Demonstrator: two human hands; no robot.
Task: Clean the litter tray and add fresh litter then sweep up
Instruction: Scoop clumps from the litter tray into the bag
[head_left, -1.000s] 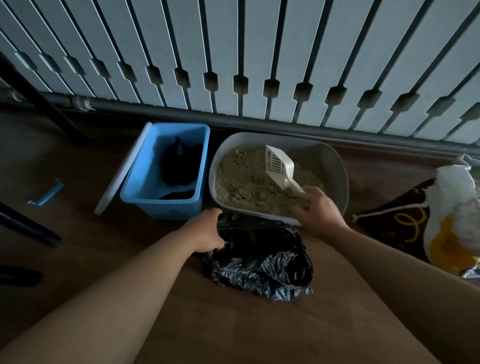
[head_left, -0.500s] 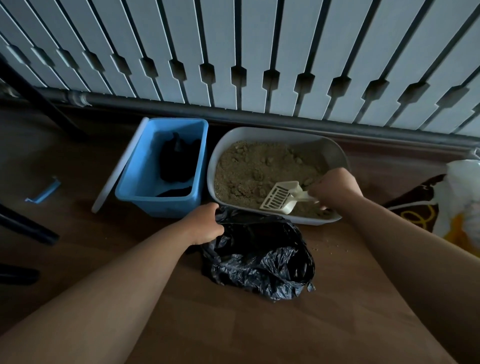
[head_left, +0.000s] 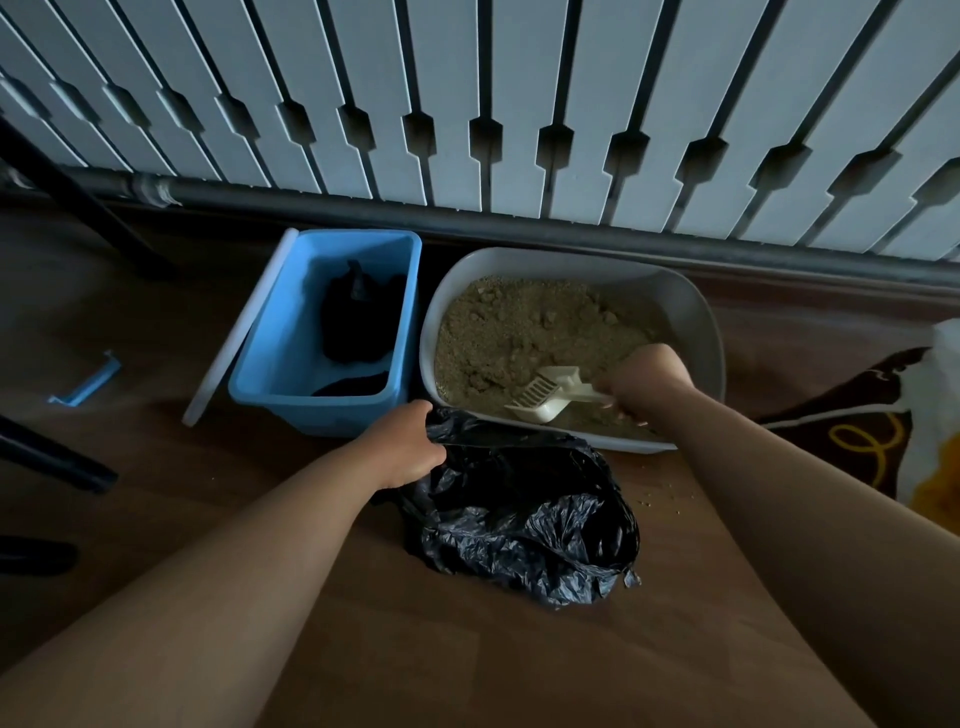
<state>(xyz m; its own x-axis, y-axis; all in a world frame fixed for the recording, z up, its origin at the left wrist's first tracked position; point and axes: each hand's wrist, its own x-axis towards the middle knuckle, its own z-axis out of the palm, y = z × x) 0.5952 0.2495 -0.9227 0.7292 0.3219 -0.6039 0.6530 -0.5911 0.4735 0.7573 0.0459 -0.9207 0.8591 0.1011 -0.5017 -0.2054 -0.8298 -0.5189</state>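
Note:
A grey litter tray (head_left: 698, 306) full of sandy brown litter (head_left: 519, 332) stands on the wooden floor against the wall. My right hand (head_left: 647, 376) grips the handle of a cream slotted scoop (head_left: 545, 397), whose head lies low in the litter near the tray's front edge. A crumpled black bin bag (head_left: 524, 512) lies on the floor just in front of the tray. My left hand (head_left: 410, 447) holds the bag's rim at its left side, keeping the mouth open.
A blue plastic bin (head_left: 270, 358) with dark bags inside stands left of the tray, a white lid (head_left: 234, 338) leaning on it. A blue clip (head_left: 85, 384) lies far left. A litter sack (head_left: 930, 441) sits on a dark mat at right. Grains dot the floor.
My right hand swung the scoop down from upright above the litter to lying low in the tray's front part. The left hand stayed on the bag's rim.

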